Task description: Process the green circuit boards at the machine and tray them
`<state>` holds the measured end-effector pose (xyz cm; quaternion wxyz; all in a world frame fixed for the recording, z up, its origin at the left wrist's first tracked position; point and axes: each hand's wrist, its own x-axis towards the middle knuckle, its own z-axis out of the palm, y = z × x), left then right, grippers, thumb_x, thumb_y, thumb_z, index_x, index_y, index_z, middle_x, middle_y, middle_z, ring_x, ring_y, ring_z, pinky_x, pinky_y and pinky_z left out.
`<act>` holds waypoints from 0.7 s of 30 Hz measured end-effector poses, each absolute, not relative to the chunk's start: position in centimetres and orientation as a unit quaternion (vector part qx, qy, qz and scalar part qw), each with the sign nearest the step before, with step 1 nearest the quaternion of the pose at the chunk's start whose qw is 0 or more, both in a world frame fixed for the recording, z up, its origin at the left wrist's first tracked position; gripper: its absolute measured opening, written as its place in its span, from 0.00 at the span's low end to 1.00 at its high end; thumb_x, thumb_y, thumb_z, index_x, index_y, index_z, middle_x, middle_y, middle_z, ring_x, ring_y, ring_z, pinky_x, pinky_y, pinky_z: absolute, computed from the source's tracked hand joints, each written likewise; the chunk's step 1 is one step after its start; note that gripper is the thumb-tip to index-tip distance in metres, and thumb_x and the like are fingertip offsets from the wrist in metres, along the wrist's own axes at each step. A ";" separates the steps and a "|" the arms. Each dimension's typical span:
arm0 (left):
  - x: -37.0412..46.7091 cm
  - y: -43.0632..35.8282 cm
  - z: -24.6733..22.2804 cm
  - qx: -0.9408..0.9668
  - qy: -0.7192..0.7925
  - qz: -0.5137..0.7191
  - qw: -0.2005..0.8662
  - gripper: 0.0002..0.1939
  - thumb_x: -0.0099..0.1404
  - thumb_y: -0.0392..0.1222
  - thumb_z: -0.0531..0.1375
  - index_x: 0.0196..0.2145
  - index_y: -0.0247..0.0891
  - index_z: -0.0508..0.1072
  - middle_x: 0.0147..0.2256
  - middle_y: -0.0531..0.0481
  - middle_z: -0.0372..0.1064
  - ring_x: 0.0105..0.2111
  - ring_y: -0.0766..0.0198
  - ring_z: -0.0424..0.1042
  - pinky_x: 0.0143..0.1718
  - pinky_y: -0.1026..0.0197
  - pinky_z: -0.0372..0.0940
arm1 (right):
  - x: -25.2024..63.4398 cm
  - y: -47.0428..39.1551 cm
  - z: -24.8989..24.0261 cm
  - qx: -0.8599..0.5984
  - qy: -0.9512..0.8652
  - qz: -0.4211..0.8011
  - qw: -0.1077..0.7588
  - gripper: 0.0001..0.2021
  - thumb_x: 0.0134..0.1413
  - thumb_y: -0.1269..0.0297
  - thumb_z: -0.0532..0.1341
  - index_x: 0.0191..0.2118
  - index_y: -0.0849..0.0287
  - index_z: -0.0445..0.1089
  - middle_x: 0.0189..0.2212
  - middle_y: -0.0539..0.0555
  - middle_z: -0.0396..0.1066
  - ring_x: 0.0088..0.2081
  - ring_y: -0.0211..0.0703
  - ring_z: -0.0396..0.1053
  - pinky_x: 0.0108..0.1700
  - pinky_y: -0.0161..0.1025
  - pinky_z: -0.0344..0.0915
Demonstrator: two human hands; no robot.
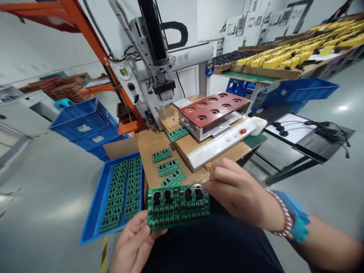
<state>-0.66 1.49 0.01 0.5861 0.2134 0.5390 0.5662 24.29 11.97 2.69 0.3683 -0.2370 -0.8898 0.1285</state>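
One circuit board [179, 215] extends up and rightward from the left hand [135, 236], thumb and fingers closed on its lower corner, apparently keeping its face exposed; the right hand [241, 191], fingertips pinching a thin stick [196, 188], is at the opposite corner.

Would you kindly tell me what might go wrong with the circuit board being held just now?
The left hand holds the green circuit board near its lower left corner, so the far end might tip if pressed. The thin stick pinched in the right hand reaches over the black components and could scratch or shift one.
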 end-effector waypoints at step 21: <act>-2.0 1.3 -1.1 0.247 0.506 0.553 0.614 0.11 0.50 0.38 0.67 0.34 0.42 0.79 0.32 0.47 0.78 0.31 0.57 0.76 0.32 0.62 0.73 | 24.1 12.0 3.3 -0.223 -0.900 0.127 0.353 0.09 0.54 0.78 0.52 0.34 0.65 0.68 0.26 0.53 0.58 0.32 0.39 0.52 0.34 0.38 0.56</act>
